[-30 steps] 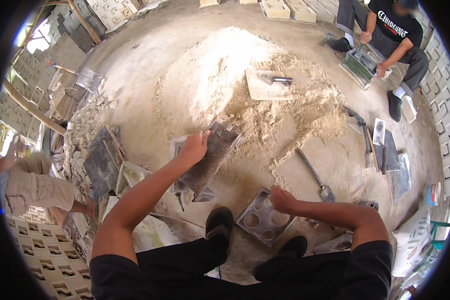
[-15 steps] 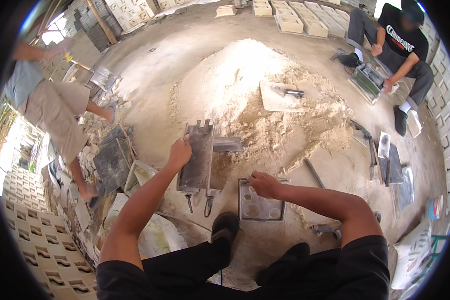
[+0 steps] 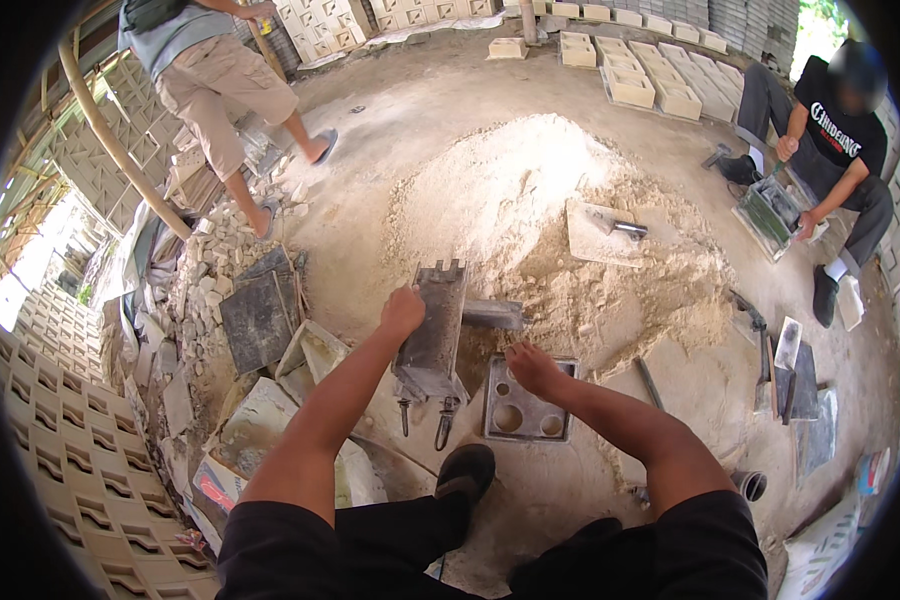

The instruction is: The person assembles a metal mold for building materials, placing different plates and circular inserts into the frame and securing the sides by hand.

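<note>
Down low, over a dusty concrete floor (image 3: 390, 120). Left hand (image 3: 402, 310) clenched on the left edge of a grey metal mould box (image 3: 433, 335), grip wrapped around its side wall. Mould box upright on the floor just ahead of the knees, two handles (image 3: 425, 415) hanging at its near end, toothed edge at the far end. Right hand (image 3: 533, 368) resting on the top edge of a square metal plate with round holes (image 3: 527, 412), fingers curled over the rim; hard to tell whether really grasping or only pressing. Plate flat on the floor, just right of the mould box, close but seemingly not touching. Black shoe (image 3: 467, 472) near the handles, below both pieces.

Beyond, a big pile of sandy mix (image 3: 530, 190), touching the far end of the mould box. On the pile's right slope, a flat board with a trowel (image 3: 602, 230). Left of the mould box, a dark slab (image 3: 258, 318) leaning among broken rubble (image 3: 210, 270). Further left and near, patterned vent blocks (image 3: 60, 440) in rows. At upper left, a standing person in tan shorts (image 3: 220, 80). At upper right, a seated person in a black shirt (image 3: 830, 130) with hands on another mould (image 3: 770, 212). Loose tools and plates (image 3: 785, 370) on the floor at right, well apart from both hands.
</note>
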Tool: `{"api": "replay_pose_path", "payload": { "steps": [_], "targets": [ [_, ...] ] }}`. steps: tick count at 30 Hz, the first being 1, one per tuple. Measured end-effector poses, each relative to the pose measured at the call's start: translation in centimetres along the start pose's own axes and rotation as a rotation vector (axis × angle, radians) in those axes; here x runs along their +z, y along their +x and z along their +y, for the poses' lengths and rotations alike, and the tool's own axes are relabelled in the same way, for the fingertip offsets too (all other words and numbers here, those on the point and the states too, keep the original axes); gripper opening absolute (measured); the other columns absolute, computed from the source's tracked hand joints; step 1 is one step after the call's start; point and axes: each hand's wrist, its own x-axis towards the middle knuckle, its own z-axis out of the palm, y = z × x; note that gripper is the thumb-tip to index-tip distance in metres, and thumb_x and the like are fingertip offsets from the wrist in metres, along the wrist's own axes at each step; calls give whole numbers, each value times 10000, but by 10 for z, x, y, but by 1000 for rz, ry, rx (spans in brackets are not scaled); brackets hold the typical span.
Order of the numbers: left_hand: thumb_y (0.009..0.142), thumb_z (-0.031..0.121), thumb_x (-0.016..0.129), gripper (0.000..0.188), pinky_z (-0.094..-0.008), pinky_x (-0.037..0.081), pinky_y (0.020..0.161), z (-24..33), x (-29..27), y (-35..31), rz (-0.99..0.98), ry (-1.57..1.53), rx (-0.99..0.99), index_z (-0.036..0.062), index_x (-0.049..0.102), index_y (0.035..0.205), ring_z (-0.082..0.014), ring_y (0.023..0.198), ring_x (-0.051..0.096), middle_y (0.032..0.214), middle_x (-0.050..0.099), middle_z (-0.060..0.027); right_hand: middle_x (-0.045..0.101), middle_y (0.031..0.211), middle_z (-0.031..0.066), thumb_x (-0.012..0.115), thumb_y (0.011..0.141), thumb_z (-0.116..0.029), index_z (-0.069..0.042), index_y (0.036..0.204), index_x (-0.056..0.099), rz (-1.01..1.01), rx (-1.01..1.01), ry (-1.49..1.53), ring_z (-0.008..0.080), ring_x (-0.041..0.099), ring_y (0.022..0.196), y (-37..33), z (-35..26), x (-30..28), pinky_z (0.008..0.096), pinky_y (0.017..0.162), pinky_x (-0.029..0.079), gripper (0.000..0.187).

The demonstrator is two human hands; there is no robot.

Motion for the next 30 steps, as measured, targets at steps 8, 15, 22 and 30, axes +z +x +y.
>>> {"api": "replay_pose_path", "payload": {
  "steps": [8,15,22,30],
  "targets": [
    [926,215,471,315,-512,489,852,-6,22,5,-92,-59,-36,-53,623,988,-467,984,608,1017,632,-313,655,909,152,535,811,-89,-2,916,629,-3,-41,-100,301,644,889,-6,7,9,383,837,522,165],
    [898,222,517,342,-498,425,944,9,11,-6,-46,-171,108,-52,579,1093,-451,1076,561,1083,610,-308,688,922,137,533,809,-79,-53,905,664,-169,95,55,273,672,912,-15,16,-26,397,786,537,164],
    [927,227,525,427,-465,337,1060,137,43,11,-40,-114,665,-41,506,1259,-364,1231,470,1283,522,-235,678,979,177,552,861,-198,-41,1012,653,-449,432,-76,357,649,955,-75,125,-79,475,807,514,240],
    [873,185,588,396,-457,344,1042,303,98,-63,-260,-181,1218,37,522,1235,-363,1210,467,1288,516,-188,676,1008,189,633,883,-307,-17,977,683,-377,871,-60,369,654,955,-240,149,-196,466,789,530,310]
  ]
}}
